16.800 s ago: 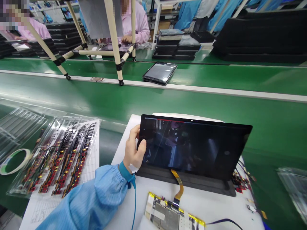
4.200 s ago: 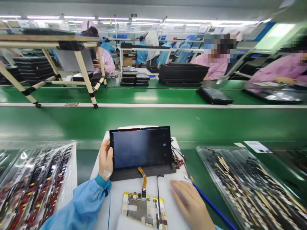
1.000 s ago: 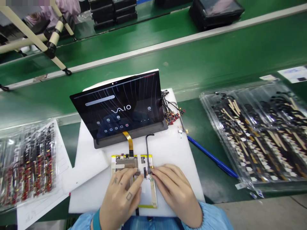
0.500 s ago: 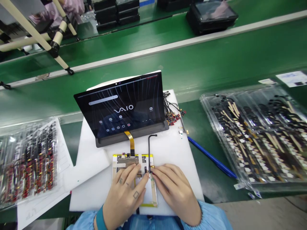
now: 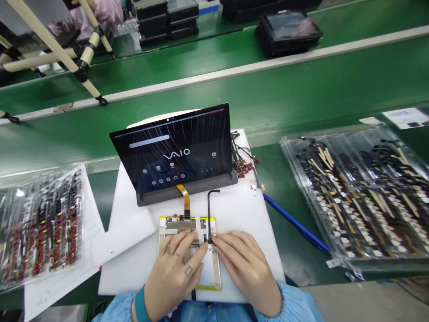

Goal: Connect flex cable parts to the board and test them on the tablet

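A circuit board point(image 5: 177, 225) with a yellow rim lies on a white foam pad point(image 5: 234, 210). My left hand point(image 5: 174, 273) rests flat on the board, fingers stretched toward its middle. My right hand point(image 5: 246, 268) pinches the lower end of a thin black flex cable point(image 5: 209, 210) at the board's right part. An orange ribbon point(image 5: 185, 199) joins the board to a lit tablet screen point(image 5: 174, 150) that leans in a grey stand behind it.
Clear trays of flex cables lie at the right point(image 5: 362, 197) and left point(image 5: 40, 223). A blue pen point(image 5: 295, 223) lies beside the pad. A bundle of small red-tipped wires point(image 5: 243, 163) sits by the screen. The green conveyor point(image 5: 301, 85) carries a black tablet point(image 5: 288, 29).
The view has drifted slightly, so everything sits a little lower and further right. Both hands stay on the board with the same hold on the black cable.
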`<state>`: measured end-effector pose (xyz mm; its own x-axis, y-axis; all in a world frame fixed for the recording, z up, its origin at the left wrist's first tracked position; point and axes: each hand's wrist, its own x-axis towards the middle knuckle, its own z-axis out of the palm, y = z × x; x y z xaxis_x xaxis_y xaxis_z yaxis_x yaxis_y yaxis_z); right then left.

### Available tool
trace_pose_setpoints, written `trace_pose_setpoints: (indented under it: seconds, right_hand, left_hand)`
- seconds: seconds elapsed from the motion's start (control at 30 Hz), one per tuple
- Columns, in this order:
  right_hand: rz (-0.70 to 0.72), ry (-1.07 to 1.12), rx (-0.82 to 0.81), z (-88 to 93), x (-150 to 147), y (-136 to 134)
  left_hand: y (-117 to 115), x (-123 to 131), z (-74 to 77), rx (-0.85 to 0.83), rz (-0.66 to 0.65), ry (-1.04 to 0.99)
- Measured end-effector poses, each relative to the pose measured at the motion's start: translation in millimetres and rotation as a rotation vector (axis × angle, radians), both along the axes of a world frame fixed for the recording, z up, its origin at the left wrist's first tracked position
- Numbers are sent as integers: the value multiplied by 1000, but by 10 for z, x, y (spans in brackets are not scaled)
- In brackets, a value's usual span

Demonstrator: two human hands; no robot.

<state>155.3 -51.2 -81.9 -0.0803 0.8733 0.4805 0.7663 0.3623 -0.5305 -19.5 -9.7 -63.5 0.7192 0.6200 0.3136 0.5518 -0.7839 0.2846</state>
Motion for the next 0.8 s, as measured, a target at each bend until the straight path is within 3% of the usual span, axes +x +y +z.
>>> trace_pose_setpoints:
  seconds: [0.53, 0.8]
  right_hand:
    - [0, 4, 4, -16, -8, 14]
    - [-1, -9, 32, 10, 2, 47]
  left_hand:
    - [37, -54, -20, 26, -45, 70]
    - [4, 30, -49, 42, 41, 21]
